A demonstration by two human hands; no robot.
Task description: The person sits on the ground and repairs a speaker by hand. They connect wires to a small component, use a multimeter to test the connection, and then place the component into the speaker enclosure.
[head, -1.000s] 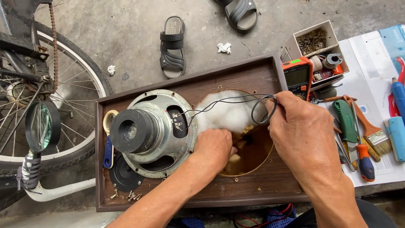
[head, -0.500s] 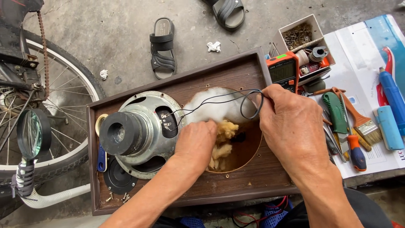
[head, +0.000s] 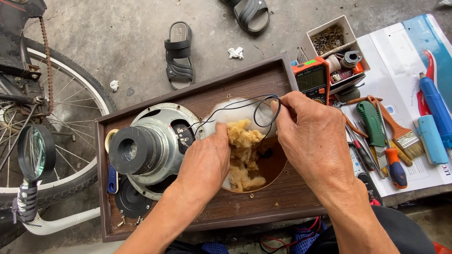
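A brown wooden speaker cabinet (head: 263, 209) lies flat with a round hole in its panel. White and yellowish stuffing (head: 244, 141) fills the hole. My left hand (head: 203, 162) presses into the stuffing at the hole's left edge. My right hand (head: 313, 136) pinches a loop of thin black wire (head: 263, 106) at the hole's upper right. The wire runs left to the terminals of a grey loudspeaker driver (head: 150, 146), which rests magnet-up on the panel's left half.
A bicycle wheel (head: 52, 122) and a magnifying glass (head: 35, 153) stand at left. Sandals (head: 179, 54) lie on the concrete behind. At right are an orange multimeter (head: 311, 77), a parts box (head: 332, 40), a brush (head: 395, 124), screwdrivers (head: 388, 157) and blue tools (head: 435, 108).
Yellowish stuffing has come up into view in the hole under my left hand. My right hand still holds the wire loop. The camera view has shifted slightly.
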